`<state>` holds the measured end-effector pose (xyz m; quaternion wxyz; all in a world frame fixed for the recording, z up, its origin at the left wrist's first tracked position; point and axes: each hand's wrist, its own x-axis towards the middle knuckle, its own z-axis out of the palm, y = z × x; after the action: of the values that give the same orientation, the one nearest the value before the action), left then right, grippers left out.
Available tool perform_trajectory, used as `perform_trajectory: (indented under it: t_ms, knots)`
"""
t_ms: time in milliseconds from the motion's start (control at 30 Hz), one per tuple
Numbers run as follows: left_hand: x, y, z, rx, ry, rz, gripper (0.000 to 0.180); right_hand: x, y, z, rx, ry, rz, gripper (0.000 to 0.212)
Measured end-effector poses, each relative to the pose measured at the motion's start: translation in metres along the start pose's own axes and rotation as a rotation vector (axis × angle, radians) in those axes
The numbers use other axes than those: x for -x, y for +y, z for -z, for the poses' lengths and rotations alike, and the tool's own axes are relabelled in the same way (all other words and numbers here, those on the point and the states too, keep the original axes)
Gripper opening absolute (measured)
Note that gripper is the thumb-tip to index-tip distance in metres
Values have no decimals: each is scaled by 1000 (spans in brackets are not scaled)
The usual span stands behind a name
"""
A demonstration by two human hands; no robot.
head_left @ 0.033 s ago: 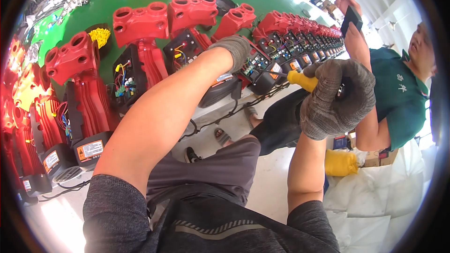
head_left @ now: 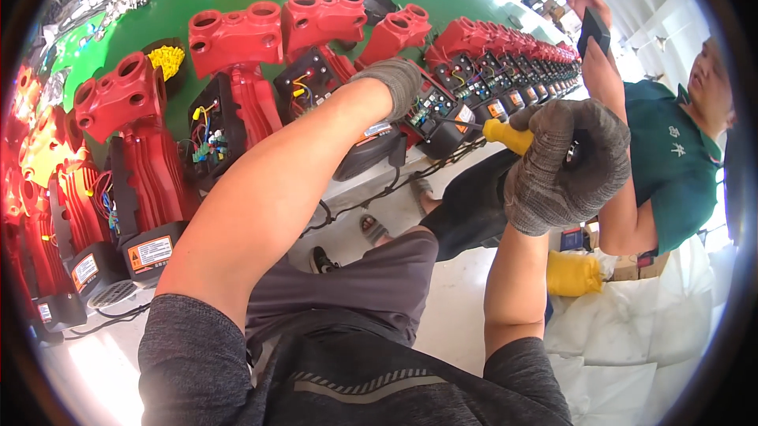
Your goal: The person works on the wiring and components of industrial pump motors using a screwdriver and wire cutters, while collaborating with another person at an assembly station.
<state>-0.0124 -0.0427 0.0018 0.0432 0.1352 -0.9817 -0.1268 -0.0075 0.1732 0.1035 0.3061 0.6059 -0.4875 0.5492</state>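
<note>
- And here's the left hand (head_left: 395,82), in a grey-brown knit work glove (head_left: 404,85)!
- Right hand (head_left: 567,165) matches, finely ribbed knit showing.
- Short sleeves (head_left: 193,347), heathered charcoal.
- Black T-shirt (head_left: 355,355), its chest carrying a grey stripe (head_left: 367,392) beneath slanted hatch marks (head_left: 363,382).
- Below, dark purplish-grey trousers (head_left: 347,288).

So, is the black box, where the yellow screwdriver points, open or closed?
Open: the black box shows its circuit board, with no cover over it, and the screwdriver reaches to it.
</note>
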Motion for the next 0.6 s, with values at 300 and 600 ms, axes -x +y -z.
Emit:
perform_trajectory:
  t_ms: [300,600]
  knots:
    - [5,8,11,-4,-108,39,38,12,11,-6,115,-116,124,34]
    - [8,5,11,5,-75,10,37,-7,-26,3,402,-538,-211,42]
